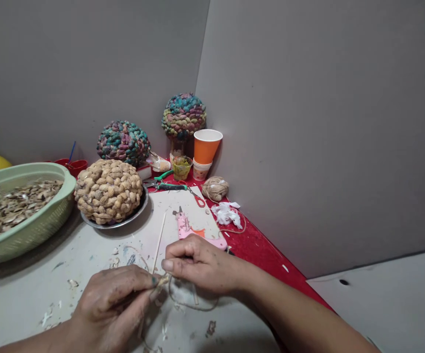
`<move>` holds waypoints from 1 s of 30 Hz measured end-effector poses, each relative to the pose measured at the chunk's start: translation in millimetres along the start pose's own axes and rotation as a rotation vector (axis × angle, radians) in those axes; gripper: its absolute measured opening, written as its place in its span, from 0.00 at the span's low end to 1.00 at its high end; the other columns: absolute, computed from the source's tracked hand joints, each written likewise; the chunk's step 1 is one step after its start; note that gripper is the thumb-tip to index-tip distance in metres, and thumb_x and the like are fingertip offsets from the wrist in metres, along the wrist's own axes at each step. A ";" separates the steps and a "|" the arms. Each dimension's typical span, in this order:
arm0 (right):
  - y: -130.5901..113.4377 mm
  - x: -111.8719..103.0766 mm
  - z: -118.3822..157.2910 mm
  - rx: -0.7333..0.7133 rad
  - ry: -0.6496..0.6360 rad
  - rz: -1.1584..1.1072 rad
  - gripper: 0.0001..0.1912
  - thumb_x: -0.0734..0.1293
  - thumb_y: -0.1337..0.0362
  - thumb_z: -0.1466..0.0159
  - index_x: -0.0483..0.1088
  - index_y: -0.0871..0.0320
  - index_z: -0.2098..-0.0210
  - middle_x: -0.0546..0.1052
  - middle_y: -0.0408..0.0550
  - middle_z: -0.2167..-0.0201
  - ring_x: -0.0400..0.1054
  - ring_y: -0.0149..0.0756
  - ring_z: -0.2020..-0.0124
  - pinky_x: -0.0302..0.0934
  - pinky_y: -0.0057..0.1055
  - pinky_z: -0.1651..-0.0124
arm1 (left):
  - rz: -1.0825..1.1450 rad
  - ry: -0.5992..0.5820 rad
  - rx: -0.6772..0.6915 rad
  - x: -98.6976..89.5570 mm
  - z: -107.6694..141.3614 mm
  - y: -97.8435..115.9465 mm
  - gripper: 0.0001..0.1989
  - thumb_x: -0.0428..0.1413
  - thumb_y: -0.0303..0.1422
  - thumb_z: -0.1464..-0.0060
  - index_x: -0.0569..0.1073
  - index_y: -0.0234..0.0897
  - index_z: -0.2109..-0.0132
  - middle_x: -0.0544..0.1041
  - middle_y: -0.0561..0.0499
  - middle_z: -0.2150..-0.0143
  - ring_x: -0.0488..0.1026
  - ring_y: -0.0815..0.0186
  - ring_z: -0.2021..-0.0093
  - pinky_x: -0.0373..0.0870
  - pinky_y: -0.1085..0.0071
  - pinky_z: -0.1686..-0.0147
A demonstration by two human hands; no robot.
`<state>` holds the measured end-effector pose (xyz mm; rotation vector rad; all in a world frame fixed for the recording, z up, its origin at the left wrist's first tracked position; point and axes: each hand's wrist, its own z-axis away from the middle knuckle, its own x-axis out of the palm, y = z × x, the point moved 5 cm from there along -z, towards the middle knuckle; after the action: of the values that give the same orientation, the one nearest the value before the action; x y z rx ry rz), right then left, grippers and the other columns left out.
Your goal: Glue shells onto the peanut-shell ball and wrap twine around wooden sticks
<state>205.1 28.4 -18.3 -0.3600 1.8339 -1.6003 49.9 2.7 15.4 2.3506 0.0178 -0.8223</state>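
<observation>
Both my hands meet low in the middle of the head view, fingertips almost touching. My left hand (pixel 114 299) is closed in a pinch on a small tan piece (pixel 164 280), perhaps a bit of peanut shell; its exact kind is unclear. My right hand (pixel 201 264) pinches thin brown twine (pixel 197 308) beside that piece, and a loop hangs below the fingers. A thin pale stick (pixel 159 240) runs behind my left fingertips; I cannot tell whether it is held or lies on the table. Just beyond my right hand lies a pink glue gun (pixel 185 224).
At left stands a green basket (pixel 46 215) of shells. A peanut-covered ball (pixel 109 191) sits in a metal dish (pixel 138 211). Behind are coloured balls (pixel 124 142), orange cups (pixel 207 147), pliers (pixel 171 187) and a twine ball (pixel 215 188). Grey walls close off the back and right.
</observation>
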 end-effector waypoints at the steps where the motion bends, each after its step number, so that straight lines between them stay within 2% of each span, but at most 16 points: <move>1: 0.0 0.7 -0.4 0.010 0.001 -0.015 0.19 0.63 0.59 0.35 0.56 0.59 0.79 0.53 0.35 0.82 0.47 0.25 0.79 0.44 0.24 0.76 | -0.030 0.015 -0.017 -1.9 -0.7 0.2 0.08 0.56 0.21 0.46 0.73 0.39 0.61 0.79 0.54 0.73 0.76 0.72 0.76 0.72 0.80 0.75; 7: -8.0 -0.5 0.0 -0.016 0.082 0.080 0.18 0.60 0.62 0.33 0.57 0.59 0.79 0.56 0.36 0.81 0.50 0.25 0.78 0.47 0.24 0.75 | -0.170 0.137 -0.062 -14.8 -3.1 -3.8 0.05 0.56 0.26 0.45 0.74 0.40 0.63 0.81 0.55 0.72 0.78 0.70 0.74 0.72 0.81 0.76; 11: -13.8 3.4 2.2 -0.058 0.084 0.191 0.17 0.57 0.63 0.32 0.58 0.59 0.77 0.59 0.37 0.80 0.53 0.25 0.78 0.50 0.24 0.73 | -0.216 0.154 -0.126 -18.8 -2.5 -13.7 0.03 0.59 0.28 0.46 0.75 0.40 0.63 0.81 0.55 0.72 0.77 0.70 0.76 0.73 0.80 0.75; 16: -15.7 16.1 3.6 -0.104 0.039 0.544 0.14 0.56 0.64 0.32 0.58 0.58 0.75 0.60 0.38 0.79 0.53 0.27 0.77 0.49 0.26 0.72 | -0.200 0.107 -0.161 -14.9 -3.9 -20.5 0.03 0.57 0.27 0.45 0.75 0.39 0.64 0.79 0.57 0.74 0.75 0.73 0.79 0.71 0.82 0.78; 20: -22.7 27.2 6.9 -0.210 0.018 0.821 0.11 0.56 0.65 0.33 0.62 0.58 0.72 0.67 0.41 0.78 0.55 0.29 0.78 0.46 0.29 0.73 | -0.245 0.087 -0.065 -8.7 -4.6 -20.4 0.05 0.55 0.24 0.44 0.72 0.38 0.64 0.78 0.55 0.73 0.75 0.72 0.76 0.70 0.81 0.75; 23: -27.3 34.9 11.2 -0.284 -0.037 0.929 0.09 0.58 0.66 0.35 0.63 0.58 0.72 0.70 0.42 0.76 0.58 0.30 0.77 0.45 0.30 0.74 | -0.256 -0.010 -0.023 2.6 -0.9 -23.1 0.06 0.52 0.22 0.43 0.70 0.38 0.64 0.76 0.53 0.74 0.74 0.69 0.76 0.68 0.78 0.76; 26: -28.1 35.4 13.7 -0.298 -0.054 0.971 0.08 0.59 0.66 0.37 0.63 0.58 0.73 0.71 0.41 0.77 0.59 0.30 0.77 0.46 0.30 0.75 | -0.221 -0.150 0.017 17.9 7.9 -25.1 0.08 0.48 0.20 0.44 0.67 0.37 0.65 0.74 0.51 0.75 0.71 0.67 0.76 0.67 0.75 0.76; 30: -26.7 23.7 12.8 -0.276 -0.004 0.864 0.10 0.57 0.66 0.35 0.63 0.58 0.73 0.69 0.41 0.77 0.58 0.30 0.77 0.48 0.28 0.74 | -0.175 -0.263 0.164 30.0 22.6 -21.2 0.10 0.47 0.18 0.46 0.65 0.38 0.67 0.71 0.51 0.76 0.68 0.66 0.77 0.63 0.73 0.77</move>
<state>189.9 -1.4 -0.3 0.2939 1.8320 -0.7556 57.0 0.9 -27.1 2.3975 0.0472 -1.2569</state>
